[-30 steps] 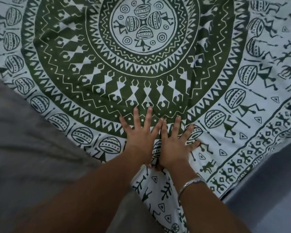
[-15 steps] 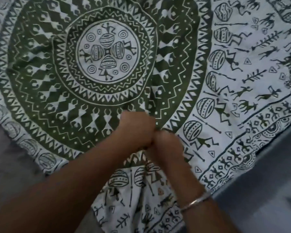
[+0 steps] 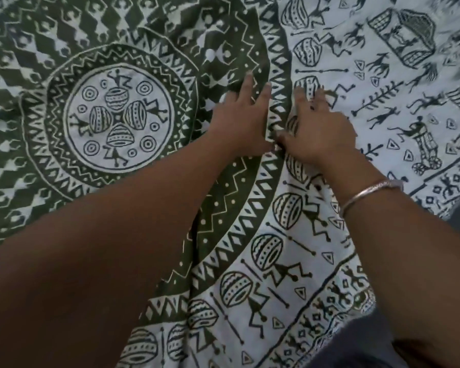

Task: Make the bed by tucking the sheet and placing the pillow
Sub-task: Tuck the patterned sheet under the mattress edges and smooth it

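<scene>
Mostly flat, the green-and-white patterned sheet seems faintly creased.

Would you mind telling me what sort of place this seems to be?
Probably a bedroom, looking down on a bed: a green-and-white printed sheet covers the wide surface, wrinkled in places, and the left hand and right hand rest on it.

Pressing flat on green-and-white figure-printed cloth bedsheet with left hand and right hand, side by side; silver metal bangle on right wrist.
</scene>
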### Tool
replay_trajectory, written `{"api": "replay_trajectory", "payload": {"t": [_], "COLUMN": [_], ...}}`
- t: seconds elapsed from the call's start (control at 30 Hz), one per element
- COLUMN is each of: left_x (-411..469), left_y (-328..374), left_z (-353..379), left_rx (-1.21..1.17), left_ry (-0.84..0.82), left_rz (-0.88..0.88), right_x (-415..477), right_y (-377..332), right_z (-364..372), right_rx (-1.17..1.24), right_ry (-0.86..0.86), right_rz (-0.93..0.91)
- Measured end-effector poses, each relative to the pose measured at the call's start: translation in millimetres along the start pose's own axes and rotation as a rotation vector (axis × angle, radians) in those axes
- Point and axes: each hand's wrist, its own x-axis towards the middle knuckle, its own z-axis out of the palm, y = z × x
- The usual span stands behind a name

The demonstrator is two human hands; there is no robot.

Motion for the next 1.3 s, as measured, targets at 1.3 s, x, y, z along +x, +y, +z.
{"api": "replay_trajectory", "payload": {"t": [1.3], "left_x": [314.2], "left_y": [193.8], "left_z": [-129.5], "left_rx": [-0.259], "left_ry": [-0.174], "left_rz": [0.008], "right_x": [206.8], "right_y": [235.8], "right_z": [-123.1], "right_rx": [-0.080], "right_ry": [0.019], "right_rz": [-0.059]}}
